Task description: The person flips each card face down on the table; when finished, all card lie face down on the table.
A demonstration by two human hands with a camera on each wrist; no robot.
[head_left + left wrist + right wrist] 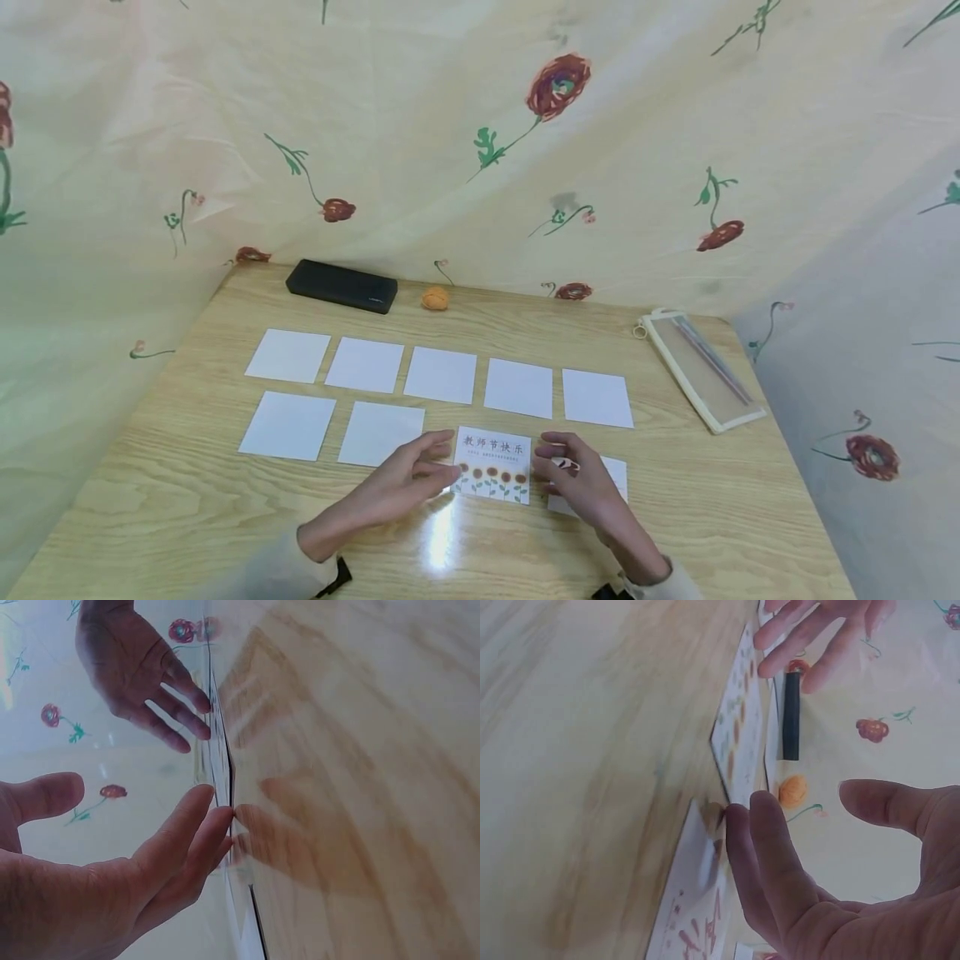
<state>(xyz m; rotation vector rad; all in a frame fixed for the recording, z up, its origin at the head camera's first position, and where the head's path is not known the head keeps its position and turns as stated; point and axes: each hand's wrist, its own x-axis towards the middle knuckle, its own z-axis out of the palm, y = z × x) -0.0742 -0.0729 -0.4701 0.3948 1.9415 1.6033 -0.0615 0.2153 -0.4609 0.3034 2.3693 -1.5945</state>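
Observation:
Between both hands lies a card (491, 464) printed with sunflowers and a line of Chinese characters, face up on the table. My left hand (416, 471) is at its left edge, fingertips touching or very near it. At its right edge my right hand (573, 475) has its fingertips close by, thumb spread away from the fingers in the right wrist view. Partly under the right hand is another printed card (694, 900) with reddish marks. Neither hand curls round a card. Left of the left hand lies a blank white card (382, 429).
A row of several white cards (440, 375) runs behind, with another white card (288, 426) at front left. At the back are a black case (341, 286) and a small orange object (435, 298). A mesh zip pouch (705, 371) lies at right. Flowered cloth (450, 150) hangs behind the table.

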